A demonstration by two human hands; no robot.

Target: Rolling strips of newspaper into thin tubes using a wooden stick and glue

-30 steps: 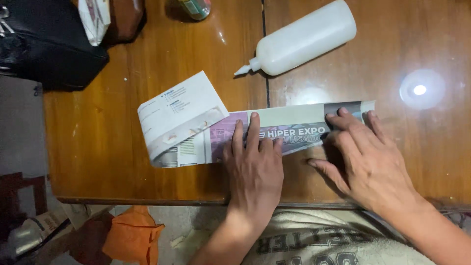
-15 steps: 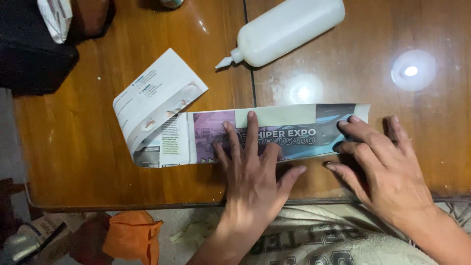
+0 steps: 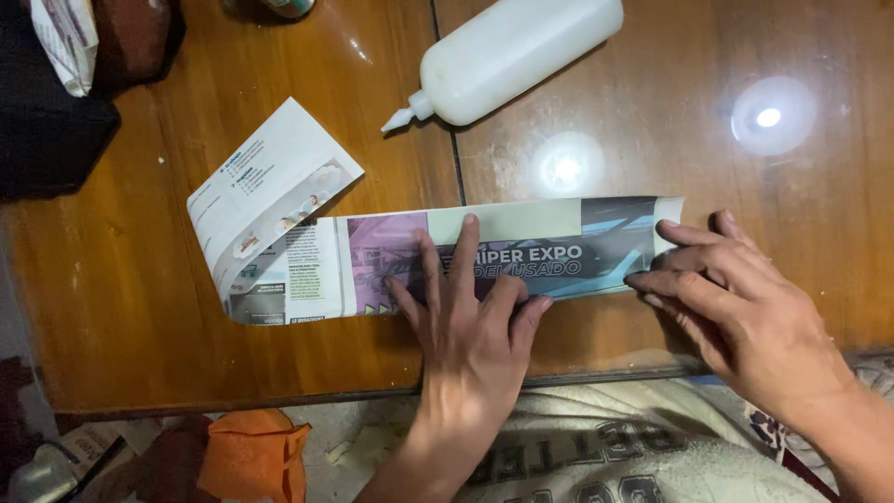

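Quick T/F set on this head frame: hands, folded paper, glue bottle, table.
1. The left hand lies flat on the folded newspaper strip. True.
2. The right hand holds the white glue bottle. False: its fingertips press the strip's right end; the bottle lies untouched on the wooden table.
3. The bottle stands upright. False: it lies on its side, nozzle pointing lower left.
4. The strip's left end is folded back, with a flap angling up and away. True.
5. An orange cloth sits on the table. False: it is below the table's near edge.
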